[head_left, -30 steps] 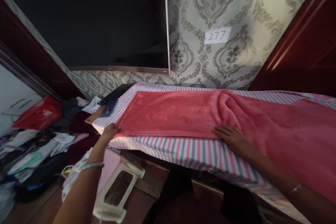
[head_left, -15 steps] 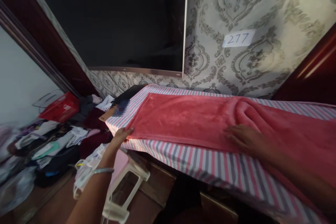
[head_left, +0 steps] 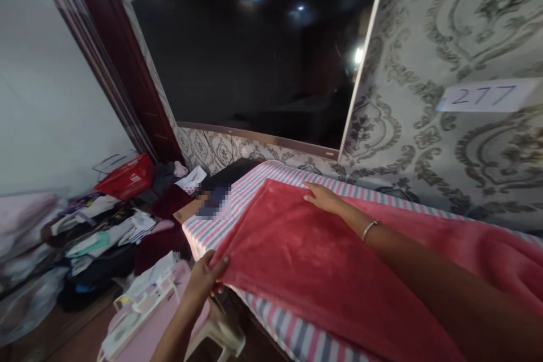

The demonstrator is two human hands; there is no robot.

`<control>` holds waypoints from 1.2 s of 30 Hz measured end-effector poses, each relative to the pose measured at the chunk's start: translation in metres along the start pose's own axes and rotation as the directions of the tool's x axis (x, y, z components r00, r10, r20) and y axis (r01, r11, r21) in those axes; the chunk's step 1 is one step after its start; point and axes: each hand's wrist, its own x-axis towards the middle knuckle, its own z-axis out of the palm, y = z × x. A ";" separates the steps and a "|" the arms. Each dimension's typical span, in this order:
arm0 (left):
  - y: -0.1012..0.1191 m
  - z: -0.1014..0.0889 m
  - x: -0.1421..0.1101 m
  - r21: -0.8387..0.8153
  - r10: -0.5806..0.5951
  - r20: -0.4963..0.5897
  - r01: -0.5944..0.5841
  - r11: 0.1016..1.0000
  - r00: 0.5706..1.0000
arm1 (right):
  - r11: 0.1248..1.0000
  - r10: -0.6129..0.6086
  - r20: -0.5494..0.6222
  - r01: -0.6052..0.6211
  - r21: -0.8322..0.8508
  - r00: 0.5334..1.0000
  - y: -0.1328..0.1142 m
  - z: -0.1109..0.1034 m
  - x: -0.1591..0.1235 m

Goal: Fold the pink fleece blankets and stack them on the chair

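L hand (head_left: 203,278) grips edge of pink fleece blanket (head_left: 305,260); R hand (head_left: 324,198) flat on top, striped sheet (head_left: 212,220) beneath.

On my screen I see a dark wall-mounted TV (head_left: 237,62), a paper tag reading 277 (head_left: 487,95) on damask wallpaper (head_left: 407,51), and a red basket (head_left: 127,176) beside heaped clothes (head_left: 102,243).

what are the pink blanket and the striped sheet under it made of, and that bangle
The pink blanket looks like synthetic fleece: matte, short fuzzy pile, thick soft folds. The striped sheet looks like thin woven cotton or a blend, flat and low-sheen; the exact fibre can't be told. The bangle looks like polished silver-toned metal, going by its bright highlight.
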 end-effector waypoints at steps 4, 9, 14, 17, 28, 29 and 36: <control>-0.006 0.004 -0.009 0.012 0.047 -0.067 -0.046 0.999 0.997 | 0.998 0.062 0.061 -0.063 0.004 0.996 -0.014 0.022 0.052; -0.014 0.003 -0.008 0.107 0.135 -0.167 -0.118 0.987 0.977 | 0.995 0.097 0.101 -0.096 -0.008 0.990 -0.025 0.040 0.083; 0.032 0.001 0.018 0.350 0.398 -0.230 -0.306 0.885 0.888 | 0.986 0.164 -0.088 -0.165 -0.007 0.983 -0.019 0.021 0.115; 0.068 0.013 0.050 0.443 0.480 -0.251 -0.340 0.829 0.841 | 0.972 0.231 -0.193 -0.234 0.005 0.954 -0.009 0.009 0.138; 0.045 0.056 0.106 0.717 0.490 -0.238 -0.189 0.671 0.839 | 0.950 0.302 -0.133 -0.310 -0.044 0.944 0.030 0.061 0.149; 0.045 0.056 0.107 0.739 0.463 -0.223 -0.161 0.654 0.858 | 0.952 0.296 -0.124 -0.303 -0.046 0.947 0.030 0.063 0.149; 0.054 0.054 0.111 0.814 0.460 -0.153 -0.152 0.561 0.874 | 0.978 0.193 -0.148 -0.203 -0.056 0.970 0.021 0.042 0.116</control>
